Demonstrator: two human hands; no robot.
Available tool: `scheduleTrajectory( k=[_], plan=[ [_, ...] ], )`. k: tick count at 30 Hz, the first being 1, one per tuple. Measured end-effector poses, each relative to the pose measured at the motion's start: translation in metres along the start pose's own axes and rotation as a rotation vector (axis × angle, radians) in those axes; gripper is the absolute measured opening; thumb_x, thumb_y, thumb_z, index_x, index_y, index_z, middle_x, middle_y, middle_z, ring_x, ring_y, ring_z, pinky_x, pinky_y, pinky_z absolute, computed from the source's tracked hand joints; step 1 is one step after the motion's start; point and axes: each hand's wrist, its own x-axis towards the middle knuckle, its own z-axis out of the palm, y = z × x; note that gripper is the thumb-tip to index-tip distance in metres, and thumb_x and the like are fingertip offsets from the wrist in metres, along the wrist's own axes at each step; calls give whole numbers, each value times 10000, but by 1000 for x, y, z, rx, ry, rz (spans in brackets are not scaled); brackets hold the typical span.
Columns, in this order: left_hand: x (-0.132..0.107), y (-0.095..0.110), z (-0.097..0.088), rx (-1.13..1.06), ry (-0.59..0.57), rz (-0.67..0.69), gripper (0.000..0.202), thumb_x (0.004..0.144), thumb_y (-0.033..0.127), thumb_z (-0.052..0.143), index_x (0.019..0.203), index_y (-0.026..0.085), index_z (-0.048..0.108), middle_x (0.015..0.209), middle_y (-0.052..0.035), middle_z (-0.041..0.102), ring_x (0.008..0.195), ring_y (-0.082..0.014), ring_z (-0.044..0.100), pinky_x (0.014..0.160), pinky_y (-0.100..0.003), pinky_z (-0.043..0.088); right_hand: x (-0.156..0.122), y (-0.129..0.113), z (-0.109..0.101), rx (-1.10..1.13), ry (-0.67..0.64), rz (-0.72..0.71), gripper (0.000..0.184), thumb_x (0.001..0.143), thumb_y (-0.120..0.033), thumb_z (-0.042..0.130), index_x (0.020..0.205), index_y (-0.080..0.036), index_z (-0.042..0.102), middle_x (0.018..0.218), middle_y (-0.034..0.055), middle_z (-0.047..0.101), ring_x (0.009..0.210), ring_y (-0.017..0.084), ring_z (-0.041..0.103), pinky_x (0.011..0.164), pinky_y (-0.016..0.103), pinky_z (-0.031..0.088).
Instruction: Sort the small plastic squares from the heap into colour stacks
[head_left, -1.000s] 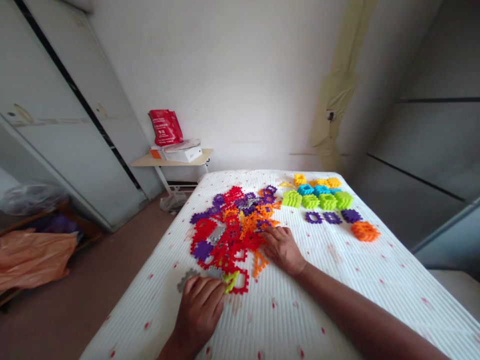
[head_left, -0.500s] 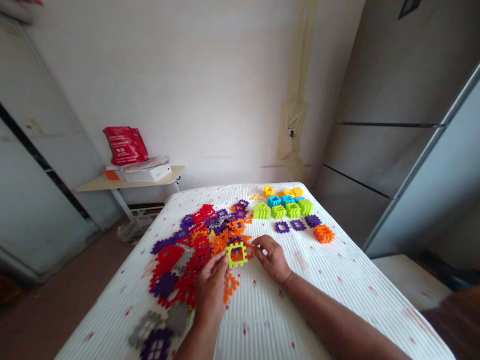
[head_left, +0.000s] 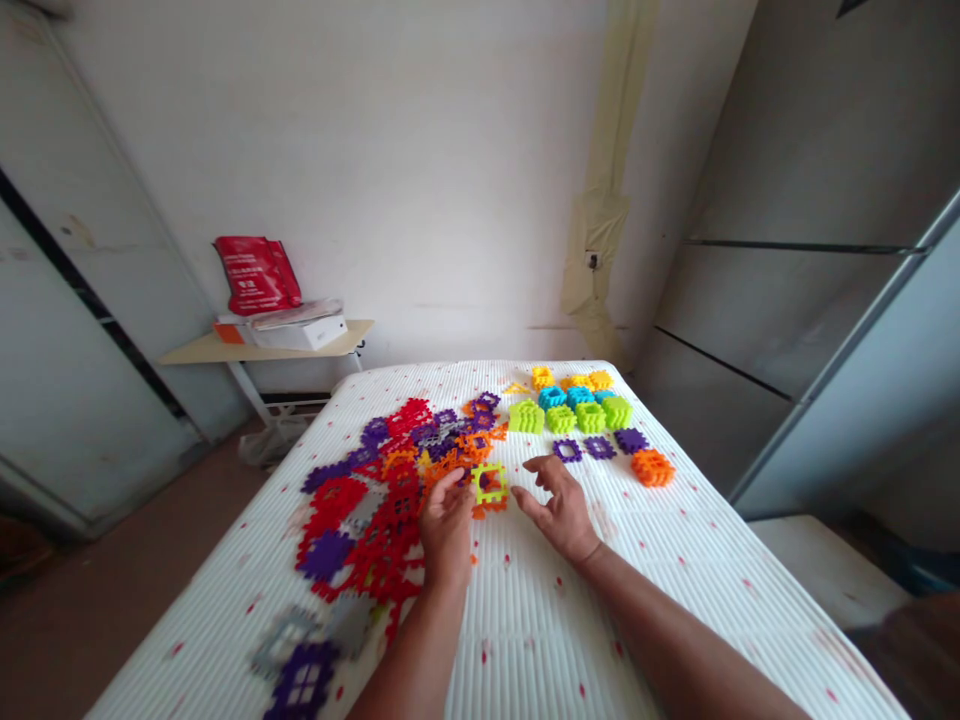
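My left hand (head_left: 448, 520) pinches a lime-green square building piece (head_left: 480, 497) with a notched edge and an open middle. It is held up over the right side of the loose pile, and orange shows through its opening and below it. Just to the right is my right hand (head_left: 559, 512), its thumb and forefinger spread apart with nothing between them. Red interlocking pieces (head_left: 337, 500) make up much of the pile, mixed with purple, orange and grey ones. A purple solid square (head_left: 328, 554) lies on its left part.
Stacks of lime pieces (head_left: 590, 417), blue pieces (head_left: 552, 398) and yellow pieces (head_left: 542, 377) stand at the back right of the table. Purple squares (head_left: 599, 447) and an orange stack (head_left: 652, 467) sit nearer. A refrigerator (head_left: 787, 290) stands on the right.
My right hand's fingers have opened and drawn away from the edge of the lime piece. My left hand has moved the lime piece slightly right and away from me.
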Motion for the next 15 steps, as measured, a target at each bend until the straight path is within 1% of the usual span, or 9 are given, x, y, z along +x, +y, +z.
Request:
scheduleTrajectory(
  k=[3,7,10,15],
  plan=[
    [-2,3,-3,26,6,30,487,583,358,745,993,129,618,660,11,608,597,-102,562,594,-220,440,-1,-8,0,7,-21,-55,154,836,-319,539,927,-198,565,852,51,601,722,159,553,642,290,485],
    [-1,1,-3,40,-10,35,482,574,367,754,971,127,626,705,-12,637,628,-111,576,589,-217,448,-4,-17,6,-11,-97,-132,236,816,-361,578,977,-188,578,905,81,615,831,199,575,708,325,500],
    [1,-4,-3,34,-40,21,473,554,368,767,938,128,629,732,-26,657,657,-126,596,609,-227,465,-6,-18,12,-44,-117,-126,278,820,-380,582,1016,-182,582,936,99,610,875,216,573,756,353,499],
    [-2,-5,-1,50,-144,-16,507,559,365,764,988,142,613,773,-47,678,699,-169,640,646,-272,503,-7,-15,16,-91,-112,-91,348,789,-409,617,1058,-192,579,980,108,610,917,236,565,794,384,487]
  ],
)
